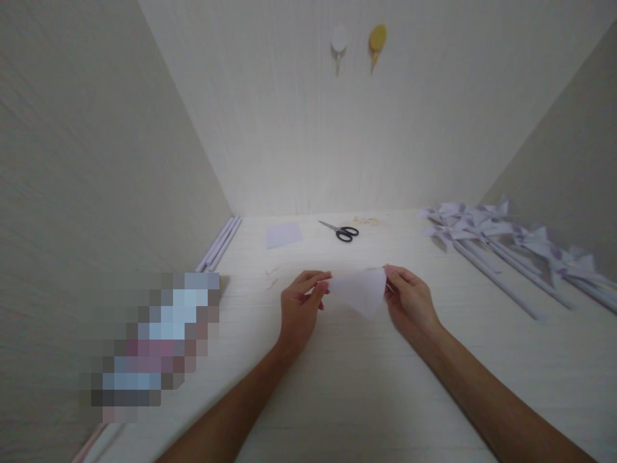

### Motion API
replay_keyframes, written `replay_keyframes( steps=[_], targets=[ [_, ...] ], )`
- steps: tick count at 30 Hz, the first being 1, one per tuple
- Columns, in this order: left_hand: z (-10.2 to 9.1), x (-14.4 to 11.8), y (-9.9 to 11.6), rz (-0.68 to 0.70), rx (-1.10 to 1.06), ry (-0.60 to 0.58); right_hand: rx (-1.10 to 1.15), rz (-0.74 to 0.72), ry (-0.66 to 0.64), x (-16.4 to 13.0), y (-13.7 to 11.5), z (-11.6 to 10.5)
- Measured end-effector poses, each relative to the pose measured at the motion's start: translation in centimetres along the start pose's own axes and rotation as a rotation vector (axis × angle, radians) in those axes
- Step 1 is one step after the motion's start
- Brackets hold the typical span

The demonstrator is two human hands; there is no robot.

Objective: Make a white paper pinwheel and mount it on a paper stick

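Observation:
A sheet of white paper (pixel 362 290) is held up over the pale table, looking like a triangle with one corner pointing down. My left hand (pixel 303 310) pinches its left corner between thumb and fingers. At its upper right edge, my right hand (pixel 409 301) has closed its thumb and fingers on the paper. Beyond the hands lie black-handled scissors (pixel 341 231), blades toward the left. Left of the scissors a flat square of pale paper (pixel 284 235) rests on the table. Small scraps (pixel 272 276) lie near my left hand.
Several paper pinwheels (pixel 482 228) on rolled sticks lie at the right against the wall. A few rolled paper sticks (pixel 220 244) lie at the left wall, by a pixelated object (pixel 164 334). White (pixel 339 38) and yellow (pixel 378 38) hooks are on the back wall.

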State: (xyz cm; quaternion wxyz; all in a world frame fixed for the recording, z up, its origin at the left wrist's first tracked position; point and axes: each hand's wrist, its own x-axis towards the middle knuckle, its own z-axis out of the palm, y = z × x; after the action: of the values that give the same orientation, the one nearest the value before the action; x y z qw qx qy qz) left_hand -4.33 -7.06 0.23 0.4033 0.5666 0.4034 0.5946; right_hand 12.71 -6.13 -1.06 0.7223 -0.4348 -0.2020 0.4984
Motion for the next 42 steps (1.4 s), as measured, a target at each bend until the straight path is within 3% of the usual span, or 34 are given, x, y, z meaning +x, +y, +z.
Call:
replay_keyframes(
  steps=[33, 42],
  targets=[
    [-0.05, 0.17, 0.12, -0.083, -0.068, 0.001, -0.011, 0.007, -0.005, -0.11, -0.22, 0.12],
    [-0.16, 0.32, -0.27, -0.127, -0.092, 0.055, 0.019, 0.086, -0.037, -0.72, -0.17, 0.68]
  ],
)
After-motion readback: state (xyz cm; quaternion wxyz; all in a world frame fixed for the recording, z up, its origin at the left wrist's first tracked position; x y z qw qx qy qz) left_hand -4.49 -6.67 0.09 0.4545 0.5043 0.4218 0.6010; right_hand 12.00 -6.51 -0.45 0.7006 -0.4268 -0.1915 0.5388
